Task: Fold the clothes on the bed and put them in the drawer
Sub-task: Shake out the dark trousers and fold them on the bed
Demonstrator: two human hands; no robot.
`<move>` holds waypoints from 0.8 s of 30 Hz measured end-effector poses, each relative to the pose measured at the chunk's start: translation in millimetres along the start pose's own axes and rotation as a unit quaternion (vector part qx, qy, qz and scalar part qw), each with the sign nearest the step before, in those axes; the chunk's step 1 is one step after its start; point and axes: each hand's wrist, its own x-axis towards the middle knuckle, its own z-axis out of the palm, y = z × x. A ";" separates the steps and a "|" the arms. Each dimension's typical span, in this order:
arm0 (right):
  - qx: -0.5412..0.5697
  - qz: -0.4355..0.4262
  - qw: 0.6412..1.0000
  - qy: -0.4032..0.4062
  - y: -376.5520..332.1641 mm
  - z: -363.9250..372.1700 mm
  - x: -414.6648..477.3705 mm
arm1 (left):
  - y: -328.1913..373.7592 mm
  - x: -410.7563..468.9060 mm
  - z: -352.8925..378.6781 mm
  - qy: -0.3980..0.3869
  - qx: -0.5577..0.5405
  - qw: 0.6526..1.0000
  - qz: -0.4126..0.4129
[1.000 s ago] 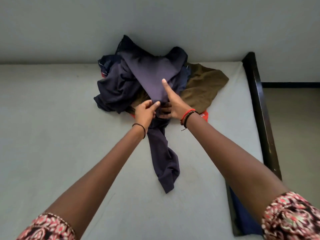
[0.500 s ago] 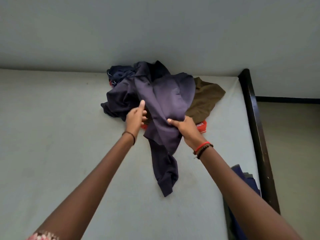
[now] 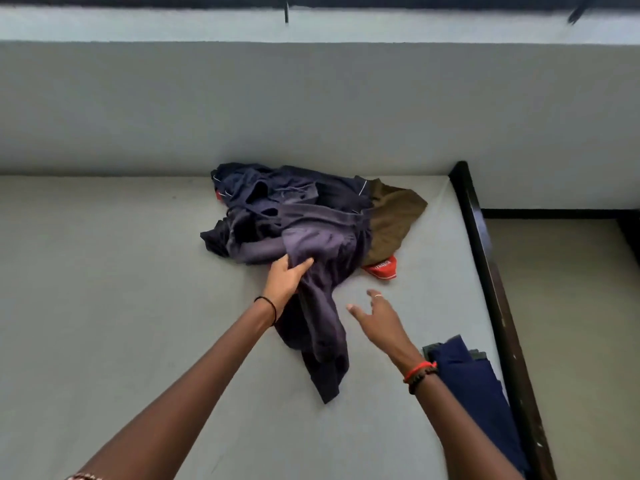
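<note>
A heap of clothes (image 3: pixel 294 199) lies on the grey bed (image 3: pixel 104 306) against the wall. A purple-grey garment (image 3: pixel 318 244) drapes from the heap toward me, one long part trailing over the sheet. My left hand (image 3: pixel 285 278) grips this garment at its near edge. My right hand (image 3: pixel 377 315) hovers over the sheet to the right of the garment, fingers spread, holding nothing. An olive garment (image 3: pixel 394 216) and a red one (image 3: pixel 382 266) show at the heap's right side. No drawer is in view.
A dark wooden bed frame (image 3: pixel 485 271) runs along the bed's right side, with bare floor (image 3: pixel 571 323) beyond it. Dark blue folded cloth (image 3: pixel 474 379) lies at the bed's right edge near my right forearm. The grey wall (image 3: pixel 311 109) is behind the heap.
My right hand has let go of the purple-grey garment and pulled back to the right. My left hand took hold of it lower down, and the garment has sunk onto the heap.
</note>
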 end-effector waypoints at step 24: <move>0.388 -0.308 0.854 -0.160 -236.7 -199.8 -189.3 | 262.1 -163.9 -93.5 -0.182 0.413 0.828 0.332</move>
